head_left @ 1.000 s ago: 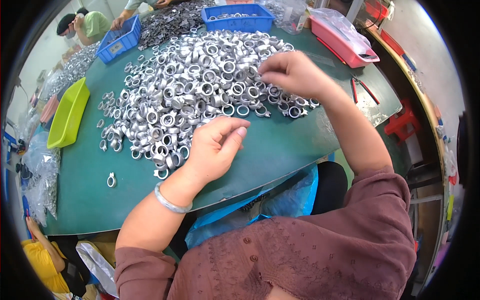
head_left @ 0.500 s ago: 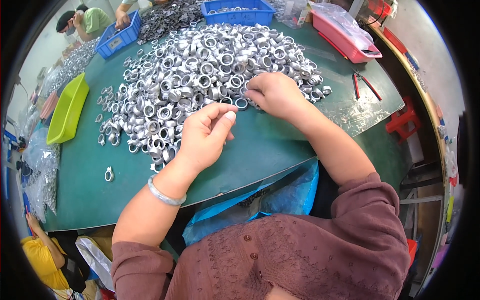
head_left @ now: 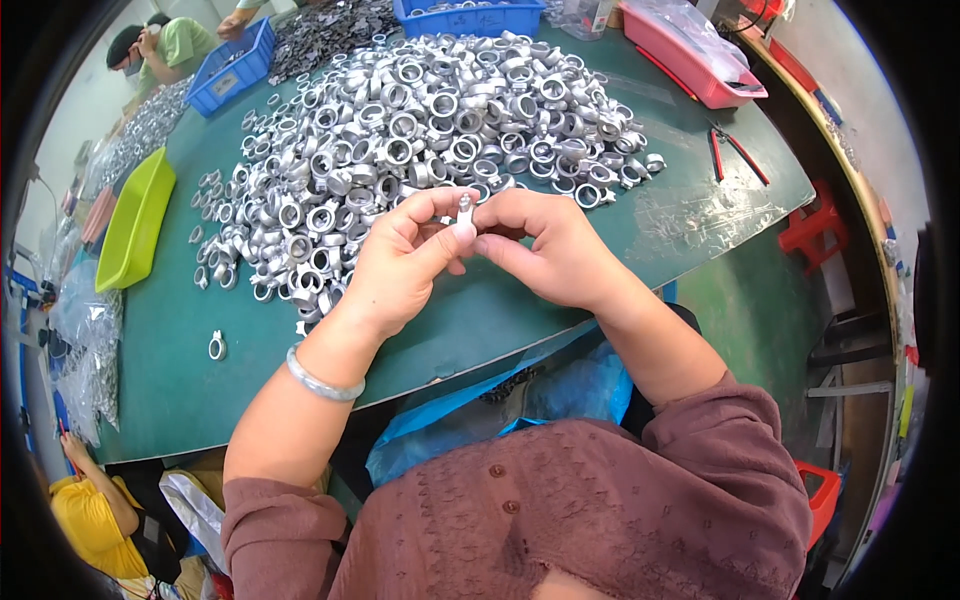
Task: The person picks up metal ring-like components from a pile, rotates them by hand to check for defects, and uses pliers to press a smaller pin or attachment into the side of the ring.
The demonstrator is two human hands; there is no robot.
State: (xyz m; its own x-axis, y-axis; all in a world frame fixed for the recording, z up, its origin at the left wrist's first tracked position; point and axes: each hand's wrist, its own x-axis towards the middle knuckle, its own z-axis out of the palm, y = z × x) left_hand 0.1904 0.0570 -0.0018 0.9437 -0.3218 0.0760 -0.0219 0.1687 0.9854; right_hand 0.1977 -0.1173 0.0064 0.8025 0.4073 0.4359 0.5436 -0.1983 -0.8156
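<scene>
Between my two hands, just in front of a large pile of silver metal rings [head_left: 400, 125], is one small metal ring part [head_left: 465, 208] with a stub pointing up. My left hand [head_left: 405, 255] pinches it between thumb and fingers. From the other side my right hand [head_left: 545, 245] meets it, its fingers curled and touching the part or the left fingertips. Most of the held part is hidden by the fingers. A single ring [head_left: 217, 346] lies apart on the green table [head_left: 400, 355] at the left.
Red-handled pliers [head_left: 737, 157] lie at the right. Beyond the pile stand blue bins [head_left: 470, 19] and a pink tray [head_left: 690, 60]; dark flat pieces [head_left: 330, 38] are heaped there. A lime tray [head_left: 137, 220] stands at the left edge. Other people [head_left: 165, 50] sit nearby.
My right hand has come back from the pile's near edge to my left hand. A ring part now shows at the fingertips. The view has shifted slightly.
</scene>
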